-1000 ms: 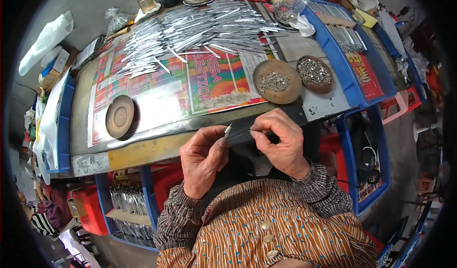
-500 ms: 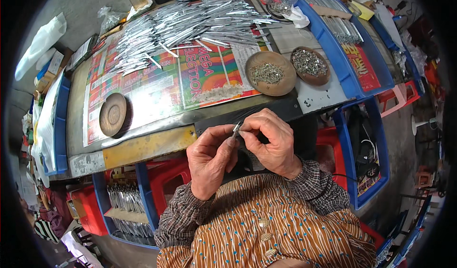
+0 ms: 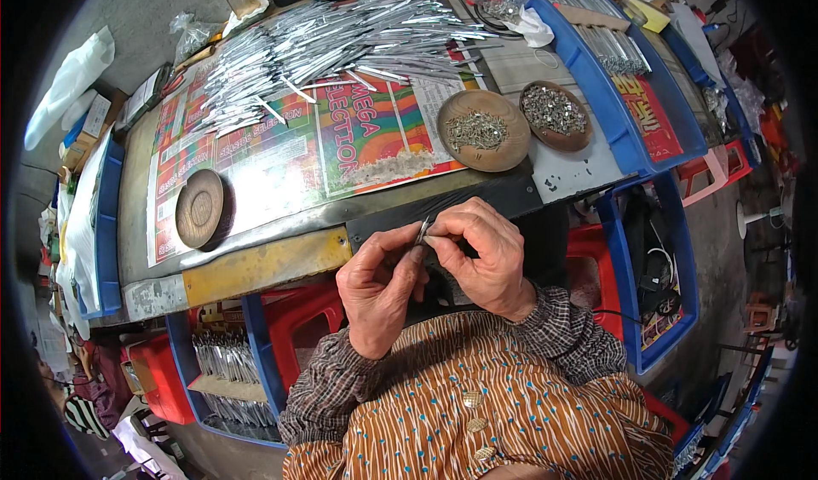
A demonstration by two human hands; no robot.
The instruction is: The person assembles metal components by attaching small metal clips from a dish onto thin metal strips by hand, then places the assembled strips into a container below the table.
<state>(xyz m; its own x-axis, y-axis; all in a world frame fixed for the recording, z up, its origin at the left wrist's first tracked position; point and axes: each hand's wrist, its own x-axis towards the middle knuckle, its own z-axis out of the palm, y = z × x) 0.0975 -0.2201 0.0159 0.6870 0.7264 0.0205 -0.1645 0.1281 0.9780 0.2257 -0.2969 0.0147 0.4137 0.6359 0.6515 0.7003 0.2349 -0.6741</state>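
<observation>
Just off the table's near edge, my left hand (image 3: 381,288) and my right hand (image 3: 481,254) meet at the fingertips. Between them is a small slim metal piece (image 3: 423,229), silvery and tilted, pinched by the thumb and forefinger of each hand; its lower part is hidden by the fingers. Beyond my right hand stands a wooden dish (image 3: 503,152) of small brass-coloured pins. Beside it, a darker dish (image 3: 575,137) holds small silvery metal parts. A heap of long thin metal strips (image 3: 341,45) covers the back of the table.
An upturned-looking wooden dish (image 3: 200,210) sits at the left of the table (image 3: 141,258). To the right, a blue tray (image 3: 677,158) carries rows of metal strips. Under the table are blue crates (image 3: 626,310) and red stools (image 3: 294,344).
Both hands stay almost in place. The metal piece between the fingertips has turned slightly more upright, and the left hand has shifted a little.
</observation>
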